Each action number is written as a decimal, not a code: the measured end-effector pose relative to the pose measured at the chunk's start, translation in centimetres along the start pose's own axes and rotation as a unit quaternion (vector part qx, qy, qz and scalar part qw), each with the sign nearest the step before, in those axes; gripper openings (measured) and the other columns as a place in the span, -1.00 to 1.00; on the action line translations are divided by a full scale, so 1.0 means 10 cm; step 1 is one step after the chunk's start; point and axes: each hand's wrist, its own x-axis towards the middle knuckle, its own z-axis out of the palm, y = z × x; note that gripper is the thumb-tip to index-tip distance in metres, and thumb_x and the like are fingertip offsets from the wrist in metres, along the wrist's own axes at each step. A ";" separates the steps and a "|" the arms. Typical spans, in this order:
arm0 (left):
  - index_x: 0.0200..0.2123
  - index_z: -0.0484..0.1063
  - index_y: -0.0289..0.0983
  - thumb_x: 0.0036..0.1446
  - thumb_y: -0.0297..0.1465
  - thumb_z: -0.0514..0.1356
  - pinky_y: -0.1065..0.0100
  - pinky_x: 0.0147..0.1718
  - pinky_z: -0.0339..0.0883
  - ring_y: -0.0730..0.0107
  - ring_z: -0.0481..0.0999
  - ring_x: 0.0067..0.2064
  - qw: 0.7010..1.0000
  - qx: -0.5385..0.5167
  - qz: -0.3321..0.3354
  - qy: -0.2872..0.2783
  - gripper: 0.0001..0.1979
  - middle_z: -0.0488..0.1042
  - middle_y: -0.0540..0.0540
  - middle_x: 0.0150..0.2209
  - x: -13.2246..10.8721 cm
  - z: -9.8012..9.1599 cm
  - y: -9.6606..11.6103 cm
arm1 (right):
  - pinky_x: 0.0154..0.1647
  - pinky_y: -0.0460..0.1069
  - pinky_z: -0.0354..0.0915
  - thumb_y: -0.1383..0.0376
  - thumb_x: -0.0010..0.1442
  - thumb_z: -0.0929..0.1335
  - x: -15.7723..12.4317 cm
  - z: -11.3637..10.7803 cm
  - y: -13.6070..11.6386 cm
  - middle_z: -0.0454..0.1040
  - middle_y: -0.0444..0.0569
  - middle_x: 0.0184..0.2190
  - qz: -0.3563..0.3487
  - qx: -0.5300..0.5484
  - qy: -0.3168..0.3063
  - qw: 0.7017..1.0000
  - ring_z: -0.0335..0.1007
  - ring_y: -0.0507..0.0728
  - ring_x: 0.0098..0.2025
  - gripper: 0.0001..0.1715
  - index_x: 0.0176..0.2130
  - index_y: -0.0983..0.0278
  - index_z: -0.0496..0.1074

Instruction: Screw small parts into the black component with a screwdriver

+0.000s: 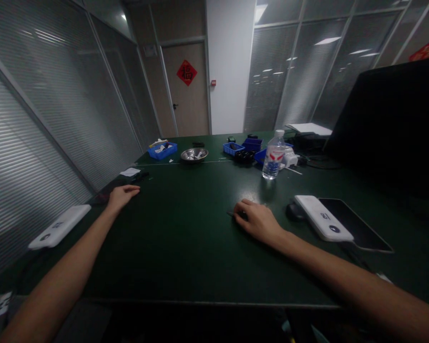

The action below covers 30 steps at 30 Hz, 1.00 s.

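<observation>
My left hand (122,196) rests low over the left part of the green table (186,257), its fingers pressed together. Whatever they may pinch is too small to make out. Just beyond it lie a dark object (140,176) and a piece of white paper (130,172). Right of the table's middle, my right hand (256,218) is curled with its side on the surface. A thin pointed tool (230,213) sticks out leftward from its fingers; the rest of the tool is hidden in the hand. Behind this hand stands a clear water bottle (272,157), upright and capped.
Farther back are a blue basket (163,151), a steel bowl (194,155) with small white pieces, and several blue bins (252,145). White power banks lie at left (59,227) and right (323,218), the latter partly over a dark tablet (355,226). A black monitor (389,128) stands at right.
</observation>
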 end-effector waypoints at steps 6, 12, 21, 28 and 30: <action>-0.20 0.68 -0.19 -0.02 -0.23 0.40 0.24 -0.11 0.42 0.07 0.61 -0.07 0.998 -0.046 -0.051 0.001 -0.71 0.66 -0.14 -0.11 0.05 -0.02 -0.11 | -0.30 -0.05 0.20 0.19 0.35 0.29 -0.01 0.00 0.02 0.47 -0.03 -0.11 -0.005 0.009 -0.005 1.000 0.43 0.09 -0.25 -0.76 -0.06 0.19 0.48; -0.21 0.68 -0.20 -0.06 -0.25 0.42 0.21 -0.04 0.44 0.05 0.59 -0.02 0.990 -0.114 -0.079 -0.006 -0.70 0.65 -0.13 -0.09 0.03 -0.04 -0.09 | -0.32 -0.05 0.18 0.20 0.35 0.30 -0.01 -0.02 -0.01 0.47 -0.03 -0.12 -0.001 0.007 -0.008 1.000 0.42 0.08 -0.27 -0.77 -0.07 0.21 0.48; -0.27 0.67 -0.28 -0.17 -0.38 0.44 0.23 -0.15 0.52 0.11 0.64 -0.13 0.973 -0.204 -0.107 -0.011 -0.70 0.67 -0.21 -0.16 0.00 -0.03 -0.06 | -0.31 -0.05 0.20 0.21 0.35 0.30 -0.01 -0.02 -0.01 0.48 -0.03 -0.12 -0.004 0.007 -0.004 1.000 0.42 0.08 -0.25 -0.77 -0.06 0.21 0.48; -0.21 0.67 -0.24 -0.08 -0.19 0.41 0.25 -0.17 0.47 0.09 0.62 -0.13 0.988 -0.137 -0.072 -0.005 -0.64 0.67 -0.18 -0.18 -0.05 -0.02 -0.03 | -0.29 -0.05 0.21 0.21 0.34 0.30 -0.01 -0.03 -0.03 0.48 -0.03 -0.11 -0.005 0.003 -0.003 1.000 0.43 0.09 -0.23 -0.78 -0.08 0.21 0.48; -0.22 0.68 -0.20 -0.06 -0.15 0.40 0.24 -0.14 0.44 0.06 0.60 -0.10 0.993 -0.108 -0.051 -0.005 -0.65 0.66 -0.16 -0.15 -0.06 -0.03 -0.01 | -0.29 -0.04 0.20 0.21 0.34 0.30 -0.01 -0.03 -0.03 0.47 -0.03 -0.12 -0.006 0.002 -0.001 1.000 0.43 0.09 -0.24 -0.78 -0.09 0.21 0.48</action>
